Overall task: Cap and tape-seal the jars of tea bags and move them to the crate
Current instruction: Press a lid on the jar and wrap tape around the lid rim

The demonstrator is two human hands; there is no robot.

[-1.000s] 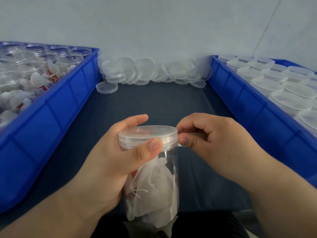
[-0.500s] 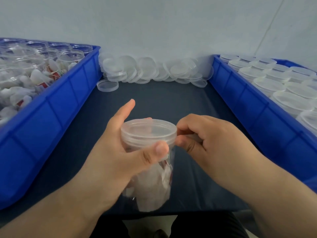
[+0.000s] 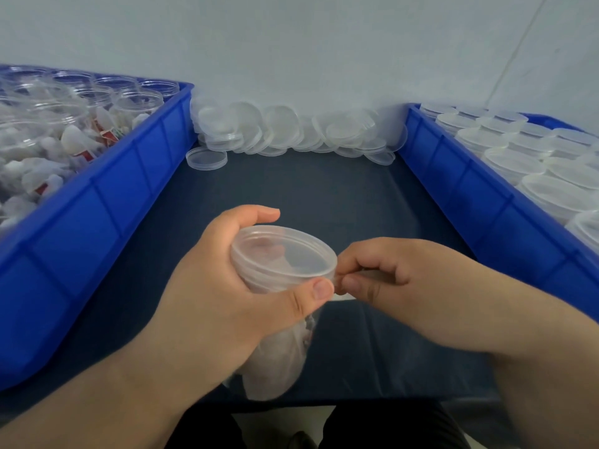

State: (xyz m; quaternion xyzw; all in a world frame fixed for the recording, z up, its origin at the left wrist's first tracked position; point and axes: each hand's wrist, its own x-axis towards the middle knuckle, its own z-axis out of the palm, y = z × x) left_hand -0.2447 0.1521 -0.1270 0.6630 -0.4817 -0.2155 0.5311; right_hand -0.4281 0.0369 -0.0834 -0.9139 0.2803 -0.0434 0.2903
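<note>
Dark cloth (image 3: 324, 196) backs the capped jar (image 3: 285, 358) of tea bags, held tilted above it so the lid (image 3: 285, 254) seam faces the person. Left hand (image 3: 220, 286) wraps the neck to steady it; right hand (image 3: 398, 280) pinches what seems to be clear tape (image 3: 343, 297) at the rim. A blue crate (image 3: 486, 205) of capped jars waits on the right.

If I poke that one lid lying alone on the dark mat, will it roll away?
Probably not: the lone lid lies flat on the mat, so it would likely slide, not roll. It looks thin and clear, so it is probably very light and may skid easily. Stood on edge, it might roll.
</note>
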